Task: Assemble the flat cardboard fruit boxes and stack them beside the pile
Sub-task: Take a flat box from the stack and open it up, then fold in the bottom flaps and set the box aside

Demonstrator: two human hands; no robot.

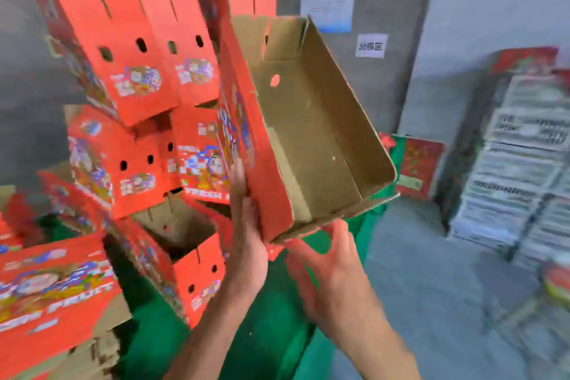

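An assembled red fruit box (311, 133) is held up in the middle of the view, tilted, its brown open inside facing me. My left hand (246, 234) lies flat against its red printed long side, fingers straight. My right hand (327, 265) is under the box's near bottom corner, its fingers curled up to the lower edge. Behind and to the left rises a loose pile of assembled red boxes (129, 77), several lying at odd angles. One more red box (52, 296) lies at the lower left.
A green surface (271, 333) lies under the pile and my arms. White plastic crates (524, 163) are stacked at the right against the grey wall. A red and green flat carton (419, 163) leans on the wall. Grey concrete floor (431, 271) spreads to the right.
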